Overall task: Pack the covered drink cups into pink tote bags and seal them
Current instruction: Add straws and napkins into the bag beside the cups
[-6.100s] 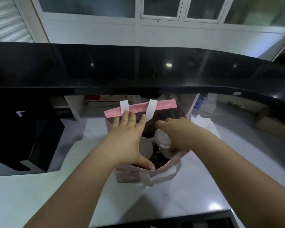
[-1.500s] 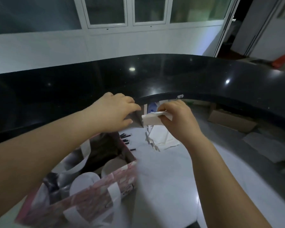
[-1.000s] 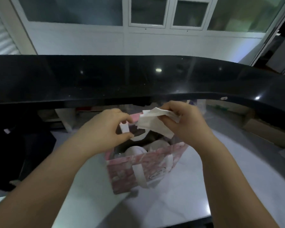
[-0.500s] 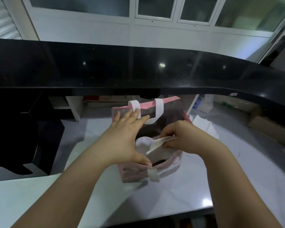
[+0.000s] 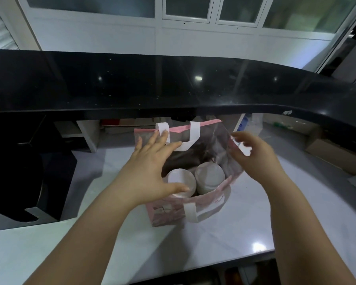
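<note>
A pink tote bag with white handles stands open on the white worktop. Two covered drink cups sit inside it, the left cup and the right cup, side by side against the near wall. A whiter patch lies on the left cup's lid. My left hand is spread across the left part of the bag's mouth, thumb on the near rim, fingertips at the far rim by the far handle. My right hand is blurred at the bag's right wall, fingers curled; whether it grips the wall is unclear.
A raised black counter runs across behind the bag. Dark equipment stands at the left. A cardboard box lies at the far right. The white worktop ends in an edge close to me.
My right hand, which held a folded white paper over the cups, has come out of the bag to its right wall. My left hand stays spread on the bag.
</note>
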A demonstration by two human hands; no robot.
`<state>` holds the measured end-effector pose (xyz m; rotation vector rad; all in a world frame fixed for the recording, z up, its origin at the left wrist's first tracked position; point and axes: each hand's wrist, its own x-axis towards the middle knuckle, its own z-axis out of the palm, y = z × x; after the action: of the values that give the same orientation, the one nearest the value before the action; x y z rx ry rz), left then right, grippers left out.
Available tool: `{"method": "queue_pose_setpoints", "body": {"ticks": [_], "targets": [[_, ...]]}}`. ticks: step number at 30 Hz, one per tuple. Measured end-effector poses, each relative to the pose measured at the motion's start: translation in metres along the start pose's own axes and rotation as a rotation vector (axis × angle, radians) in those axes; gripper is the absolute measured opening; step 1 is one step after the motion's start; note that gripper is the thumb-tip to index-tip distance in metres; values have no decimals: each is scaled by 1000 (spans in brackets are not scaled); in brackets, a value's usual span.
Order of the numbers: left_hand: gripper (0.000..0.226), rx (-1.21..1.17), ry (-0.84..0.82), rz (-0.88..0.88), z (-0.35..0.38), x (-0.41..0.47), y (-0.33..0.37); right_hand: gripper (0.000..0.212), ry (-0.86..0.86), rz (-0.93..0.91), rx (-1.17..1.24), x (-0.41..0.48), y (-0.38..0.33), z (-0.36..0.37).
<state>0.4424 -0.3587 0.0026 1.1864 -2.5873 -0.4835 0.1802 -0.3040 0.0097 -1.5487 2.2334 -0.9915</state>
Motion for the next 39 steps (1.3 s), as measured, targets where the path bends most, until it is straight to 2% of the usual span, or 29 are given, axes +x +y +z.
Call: {"method": "queue_pose_setpoints", "body": {"ticks": [4, 7, 13, 19, 25, 29, 35, 39], "targets": [[78, 19, 189, -49, -6, -6, -6, 33, -101, -14, 79, -9, -4, 19], [56, 29, 320, -90, -12, -9, -12, 35, -133, -54, 42, -18, -16, 34], [47, 49, 355, -136, -19, -8, -7, 30, -205, -169, 74, -33, -31, 48], [42, 59, 293, -61, -13, 21, 26, 21, -107, -78, 148, -21, -19, 31], [46, 100, 257, -42, -5, 50, 41, 29, 17, -117, 176, 0, -7, 6], [48, 134, 208, -8, -8, 66, 37, 26, -1, -146, 165, 14, 0, 1], [47, 298, 15, 120, -39, 121, 26, 25, -61, -210, 71, 61, -6, -3], [43, 382, -158, 195, -40, 158, 15, 29, -185, -202, -10, 96, -3, 7]]}}
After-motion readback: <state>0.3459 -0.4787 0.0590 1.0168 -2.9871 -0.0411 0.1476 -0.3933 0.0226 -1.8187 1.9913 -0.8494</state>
